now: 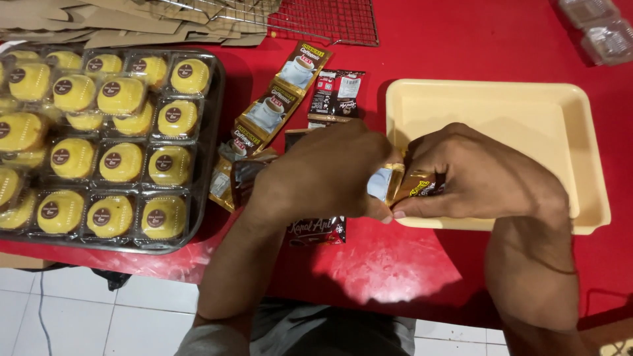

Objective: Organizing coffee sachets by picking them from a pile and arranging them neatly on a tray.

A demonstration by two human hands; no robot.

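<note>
My left hand [326,173] and my right hand [478,175] meet over the near-left corner of a pale yellow plastic tray [580,132]. Both pinch a small gold and brown drink-mix sachet [403,184] between them, each gripping one end. More sachets lie on the red table just left of my hands: a joined gold strip [277,105], a dark pair [337,92], and a dark one [316,231] partly under my left wrist.
A dark tray [212,125] of yellow cakes in clear plastic boxes fills the left side. Flat cardboard pieces [99,20] and a wire cooling rack [330,20] lie at the back. Clear plastic containers [597,26] sit at the back right. White floor tiles show below the table edge.
</note>
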